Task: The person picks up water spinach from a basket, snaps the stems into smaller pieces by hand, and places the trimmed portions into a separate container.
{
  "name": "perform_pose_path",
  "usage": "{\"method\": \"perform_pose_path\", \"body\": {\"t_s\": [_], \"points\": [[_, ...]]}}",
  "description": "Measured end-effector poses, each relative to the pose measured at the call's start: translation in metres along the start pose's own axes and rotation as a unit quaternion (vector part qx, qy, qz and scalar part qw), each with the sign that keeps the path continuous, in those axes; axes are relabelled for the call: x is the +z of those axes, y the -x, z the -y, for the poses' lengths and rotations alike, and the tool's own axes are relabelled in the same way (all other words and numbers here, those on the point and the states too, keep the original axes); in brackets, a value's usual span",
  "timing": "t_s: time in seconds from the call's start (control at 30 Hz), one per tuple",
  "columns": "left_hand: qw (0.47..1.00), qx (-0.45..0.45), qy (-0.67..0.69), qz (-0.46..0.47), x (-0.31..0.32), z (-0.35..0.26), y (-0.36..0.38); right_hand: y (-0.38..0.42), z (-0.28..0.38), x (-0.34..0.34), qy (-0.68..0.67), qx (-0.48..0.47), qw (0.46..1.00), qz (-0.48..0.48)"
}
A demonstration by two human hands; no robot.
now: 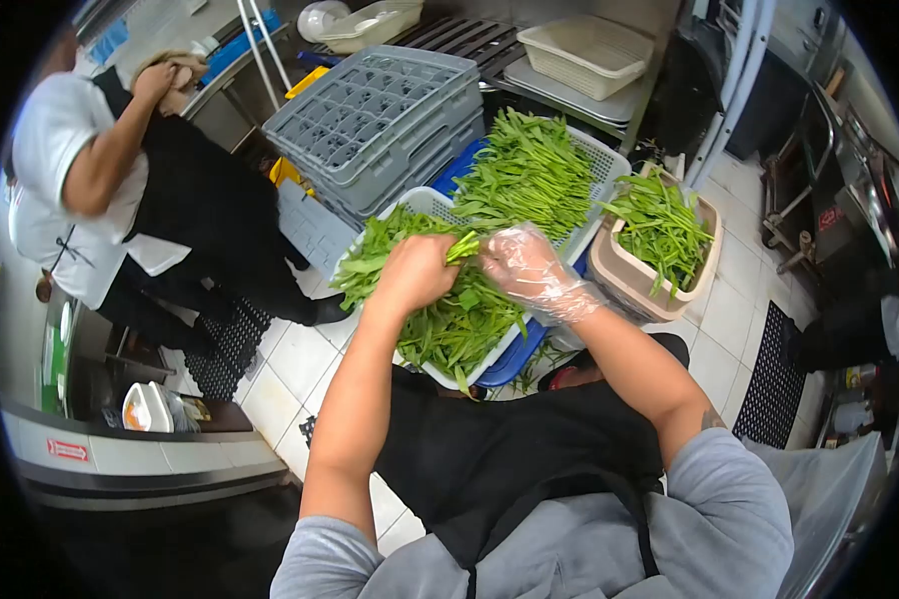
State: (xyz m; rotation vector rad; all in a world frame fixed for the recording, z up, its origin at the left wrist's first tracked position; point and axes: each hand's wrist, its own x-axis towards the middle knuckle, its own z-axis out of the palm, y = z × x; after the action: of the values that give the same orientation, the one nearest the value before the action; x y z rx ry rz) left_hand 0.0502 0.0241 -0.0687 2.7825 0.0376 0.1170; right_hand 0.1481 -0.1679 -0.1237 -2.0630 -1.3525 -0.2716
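Observation:
Long leafy green stems (462, 248) stick out of my left hand (418, 272), which is bare and closed round them. Just to the right, at the cut ends of that bunch, is my right hand (531, 268) in a clear plastic glove. Its fingers are curled together, and what they hold, if anything, is hidden. Both hands are above a white basket (510, 344) heaped with loose leafy greens (459, 324). Behind them, another white basket (609, 165) carries a neatly laid pile of stemmed greens (529, 170).
A beige bin (707, 268) with more greens stands at the right. Grey dish racks (370, 120) are stacked behind the baskets. A person (120, 180) in a white shirt and black apron stands at the left. Black mats (772, 384) lie on the tiled floor.

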Motion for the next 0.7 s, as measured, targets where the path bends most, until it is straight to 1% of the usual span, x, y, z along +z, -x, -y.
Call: {"method": "perform_pose_path", "body": {"t_s": [0.07,0.1,0.17,0.2,0.27,0.3,0.33,0.37,0.4,0.43,0.47,0.5,0.57,0.63,0.67,0.7], "points": [[1.000,-0.003,0.025,0.014,0.005,-0.003,0.002,0.006,-0.003,0.009,-0.001,0.007,1.000,-0.018],[1.000,-0.009,0.014,0.012,0.008,-0.007,0.003,0.009,-0.005,0.013,0.001,0.013,1.000,-0.027],[1.000,-0.022,-0.007,0.003,0.012,-0.019,0.009,0.019,0.003,0.018,0.095,0.074,0.993,-0.009],[0.999,-0.043,-0.027,0.003,0.013,-0.025,0.011,0.023,0.001,0.029,0.163,0.023,0.984,-0.066],[0.994,-0.091,-0.068,0.001,0.016,-0.033,0.019,0.033,-0.018,0.014,0.219,0.042,0.975,-0.004],[0.995,-0.086,-0.021,-0.050,0.017,-0.031,0.026,0.035,-0.029,0.006,0.244,0.053,0.968,0.025],[0.991,-0.084,0.028,-0.104,0.017,-0.025,0.033,0.029,-0.022,-0.033,0.280,0.086,0.952,0.086],[0.981,-0.086,0.075,-0.156,0.017,-0.018,0.042,0.041,-0.040,-0.049,0.197,0.102,0.975,-0.031],[0.964,-0.086,0.159,-0.194,0.020,-0.008,0.050,0.042,-0.047,-0.077,0.173,0.165,0.970,-0.052],[0.939,-0.089,0.239,-0.231,0.025,0.004,0.058,0.051,-0.058,-0.103,0.133,0.121,0.972,-0.150],[0.918,-0.104,0.297,-0.243,0.035,0.023,0.065,0.063,-0.087,-0.110,0.064,0.207,0.951,-0.220],[0.917,-0.110,0.285,-0.258,0.045,0.042,0.072,0.068,-0.097,-0.133,0.084,0.256,0.941,-0.204],[0.836,-0.144,0.456,-0.270,0.048,0.042,0.081,0.077,-0.134,-0.155,0.242,0.253,0.929,-0.122],[0.803,-0.167,0.505,-0.270,0.053,0.047,0.088,0.077,-0.125,-0.161,0.335,0.269,0.903,-0.015],[0.805,-0.154,0.502,-0.276,0.058,0.051,0.089,0.080,-0.126,-0.147,0.358,0.177,0.913,-0.082],[0.806,-0.141,0.502,-0.282,0.063,0.052,0.090,0.070,-0.112,-0.137,0.234,0.162,0.956,-0.069]]}}
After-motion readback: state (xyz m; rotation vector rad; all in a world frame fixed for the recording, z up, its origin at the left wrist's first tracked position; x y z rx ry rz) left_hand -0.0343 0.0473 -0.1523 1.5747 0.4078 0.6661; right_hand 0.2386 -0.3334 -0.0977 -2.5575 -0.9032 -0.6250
